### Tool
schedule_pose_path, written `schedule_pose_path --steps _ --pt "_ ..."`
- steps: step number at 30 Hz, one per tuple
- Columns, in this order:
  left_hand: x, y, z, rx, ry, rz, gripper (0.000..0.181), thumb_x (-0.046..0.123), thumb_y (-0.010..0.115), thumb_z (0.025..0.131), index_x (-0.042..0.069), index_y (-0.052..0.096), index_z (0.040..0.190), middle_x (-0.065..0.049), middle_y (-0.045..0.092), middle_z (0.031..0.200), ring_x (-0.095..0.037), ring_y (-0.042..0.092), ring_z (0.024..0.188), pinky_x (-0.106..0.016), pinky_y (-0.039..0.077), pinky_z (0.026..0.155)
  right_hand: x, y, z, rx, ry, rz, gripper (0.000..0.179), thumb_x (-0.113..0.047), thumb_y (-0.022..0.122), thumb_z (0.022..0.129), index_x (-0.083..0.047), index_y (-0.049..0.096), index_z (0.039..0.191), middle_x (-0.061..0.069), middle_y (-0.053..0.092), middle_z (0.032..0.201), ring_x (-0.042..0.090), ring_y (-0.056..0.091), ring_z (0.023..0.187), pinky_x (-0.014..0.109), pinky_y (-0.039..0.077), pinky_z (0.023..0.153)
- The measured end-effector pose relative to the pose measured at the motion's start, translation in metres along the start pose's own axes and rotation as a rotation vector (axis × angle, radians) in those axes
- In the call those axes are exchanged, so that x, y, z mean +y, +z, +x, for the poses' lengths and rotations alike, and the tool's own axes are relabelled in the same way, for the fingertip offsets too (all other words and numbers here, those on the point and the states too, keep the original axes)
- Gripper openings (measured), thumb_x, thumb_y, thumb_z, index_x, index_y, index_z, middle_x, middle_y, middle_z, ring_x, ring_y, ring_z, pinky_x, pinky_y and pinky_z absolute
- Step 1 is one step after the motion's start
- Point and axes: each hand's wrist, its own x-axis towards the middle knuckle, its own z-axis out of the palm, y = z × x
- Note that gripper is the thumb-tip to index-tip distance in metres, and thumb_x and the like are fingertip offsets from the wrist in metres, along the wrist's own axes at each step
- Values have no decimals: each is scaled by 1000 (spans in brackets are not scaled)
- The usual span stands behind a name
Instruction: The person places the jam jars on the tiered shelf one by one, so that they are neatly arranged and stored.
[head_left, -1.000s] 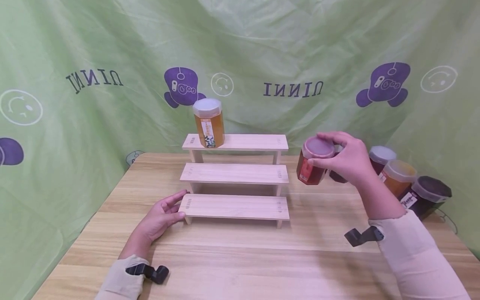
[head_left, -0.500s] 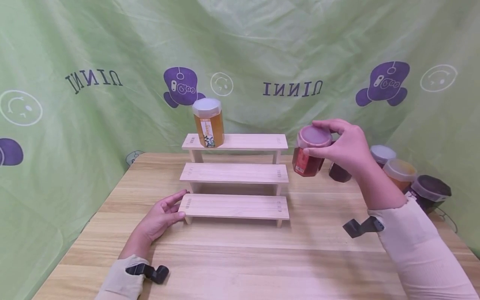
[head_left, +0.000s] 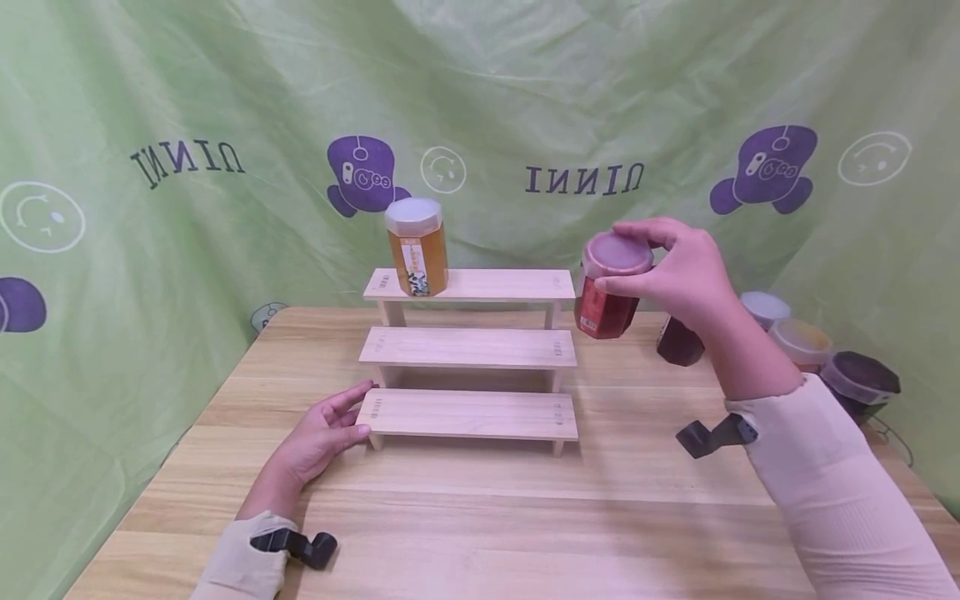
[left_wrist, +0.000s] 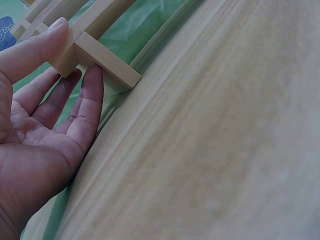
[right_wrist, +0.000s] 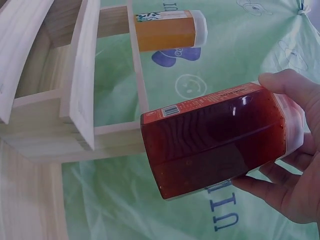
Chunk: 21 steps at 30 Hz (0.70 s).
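Observation:
My right hand (head_left: 686, 271) holds a dark red jar (head_left: 606, 312) by its whitish lid, thumb on the near side and fingers on the far side. The jar is in the air, right of the top step of a three-step wooden display stand (head_left: 468, 414). In the right wrist view the red jar (right_wrist: 215, 142) shows its orange-red label strip. My left hand (head_left: 318, 437) pinches the left end of the lowest step, as the left wrist view shows with the thumb (left_wrist: 47, 42) over the wood. An amber jar (head_left: 420, 258) with a white label stands at the top step's left end.
At the right of the table lie several more lidded jars: a dark one (head_left: 680, 342), a white-lidded one (head_left: 765, 307), an orange one (head_left: 801, 342) and a dark purple one (head_left: 861, 379). My right forearm partly covers them. A green printed curtain (head_left: 495, 100) hangs behind the table.
My right hand has lifted the red jar and carried it leftward toward the top step. The left hand stays at the stand's lowest step.

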Motion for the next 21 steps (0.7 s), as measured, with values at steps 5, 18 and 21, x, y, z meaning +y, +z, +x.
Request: schedule_pose_path --steps 5,18,21 --pt "0 0 -1 -1 1 0 81 -10 65 82 -10 20 149 5 52 132 -14 60 112 -31 54 90 -7 2 5 -9 9 9 75 -32 93 63 -12 65 130 9 59 130 26 53 115 46 43 93" --pt "-1 0 0 -1 3 -2 81 -11 65 82 -10 19 149 7 55 129 -14 61 111 -31 54 89 -20 9 21 -8 15 57 73 -32 92 64 -15 65 130 6 60 128 20 54 113 38 47 90" --pt "-1 0 0 -3 7 -3 81 -11 65 82 -11 20 149 6 54 130 -15 61 111 -32 54 89 -22 14 27 -17 44 67 74 -34 92 64 -16 65 130 5 60 129 19 54 112 35 49 86"
